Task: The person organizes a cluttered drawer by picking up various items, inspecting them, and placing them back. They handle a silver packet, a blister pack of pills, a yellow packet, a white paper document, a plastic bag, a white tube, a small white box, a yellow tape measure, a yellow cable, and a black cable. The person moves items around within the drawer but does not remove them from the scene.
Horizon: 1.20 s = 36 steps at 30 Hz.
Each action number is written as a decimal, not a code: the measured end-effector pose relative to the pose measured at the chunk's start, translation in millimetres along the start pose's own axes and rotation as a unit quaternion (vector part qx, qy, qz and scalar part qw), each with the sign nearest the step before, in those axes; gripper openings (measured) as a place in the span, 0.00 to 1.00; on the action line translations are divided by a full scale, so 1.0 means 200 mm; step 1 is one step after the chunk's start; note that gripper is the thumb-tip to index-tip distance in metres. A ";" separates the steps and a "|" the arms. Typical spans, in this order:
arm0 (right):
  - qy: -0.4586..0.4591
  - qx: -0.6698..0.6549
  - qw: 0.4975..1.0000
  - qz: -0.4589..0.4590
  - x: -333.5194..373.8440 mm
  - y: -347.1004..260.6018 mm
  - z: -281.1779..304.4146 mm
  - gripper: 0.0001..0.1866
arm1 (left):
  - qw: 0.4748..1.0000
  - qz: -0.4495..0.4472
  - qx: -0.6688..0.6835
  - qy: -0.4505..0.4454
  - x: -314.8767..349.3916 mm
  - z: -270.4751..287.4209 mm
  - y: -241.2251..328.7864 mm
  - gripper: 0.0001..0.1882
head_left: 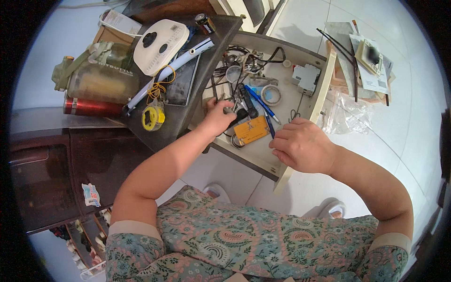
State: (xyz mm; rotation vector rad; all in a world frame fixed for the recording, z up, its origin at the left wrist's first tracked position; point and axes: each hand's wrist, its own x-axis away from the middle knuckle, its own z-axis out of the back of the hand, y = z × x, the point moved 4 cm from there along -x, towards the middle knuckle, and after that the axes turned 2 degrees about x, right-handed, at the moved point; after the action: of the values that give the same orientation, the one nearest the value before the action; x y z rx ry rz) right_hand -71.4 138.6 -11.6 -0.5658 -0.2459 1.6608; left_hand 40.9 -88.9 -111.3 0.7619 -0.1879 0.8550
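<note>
An open drawer [282,168] full of small odds and ends lies in front of me. My left hand [219,117] reaches into its left side, fingers curled in among the clutter; what they grip, if anything, is hidden. Beside it are a dark-handled tool [249,101], two blue pens [263,104] and an orange card [251,130]. My right hand [304,145] is closed over the drawer's near right part, its fingers curled under and their contents out of sight. Farther back sit a roll of tape [271,95], tangled cables [239,58] and a white circuit breaker [306,79].
On the dark tabletop to the left are a white appliance base [161,46], a yellow tape measure [153,117], a pale tube [176,66], a battery [205,23], a bottle [101,82] and a red flask [94,107]. Papers [371,75] and a plastic bag [345,115] lie on the floor at right.
</note>
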 end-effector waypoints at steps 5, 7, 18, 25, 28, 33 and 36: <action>-0.008 -0.002 1.000 -0.010 -0.01 -0.01 0.02 0.06 | 0.990 -0.022 0.122 -0.065 0.07 0.02 0.09 0.20; -0.010 -0.001 1.000 -0.011 -0.01 -0.01 0.01 0.06 | 0.988 -0.064 0.133 -0.054 0.14 0.02 0.15 0.21; -0.018 0.002 1.000 -0.016 -0.02 -0.02 0.02 0.05 | 0.968 -0.247 -0.001 -0.042 0.23 -0.10 0.37 0.24; -0.018 -0.005 1.000 -0.008 -0.02 -0.01 0.02 0.05 | 0.938 -0.303 -0.086 -0.143 0.32 -0.13 0.53 0.20; 0.005 -0.026 1.000 0.011 -0.01 0.00 0.01 0.05 | 0.923 -0.355 -0.069 -0.129 0.38 -0.19 0.55 0.16; 0.008 -0.051 0.998 0.028 0.00 -0.01 0.02 0.06 | 0.894 -0.382 -0.027 -0.231 0.38 -0.18 0.58 0.15; 0.024 -0.060 0.997 0.034 0.01 -0.01 0.02 0.07 | 0.885 -0.392 -0.040 -0.246 0.37 -0.16 0.54 0.19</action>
State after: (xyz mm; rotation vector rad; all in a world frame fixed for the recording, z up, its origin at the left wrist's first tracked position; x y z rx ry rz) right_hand -72.0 142.0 -7.1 -0.7110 -0.2957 1.7027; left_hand 4.8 22.4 -45.5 0.8703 -0.3308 -0.1301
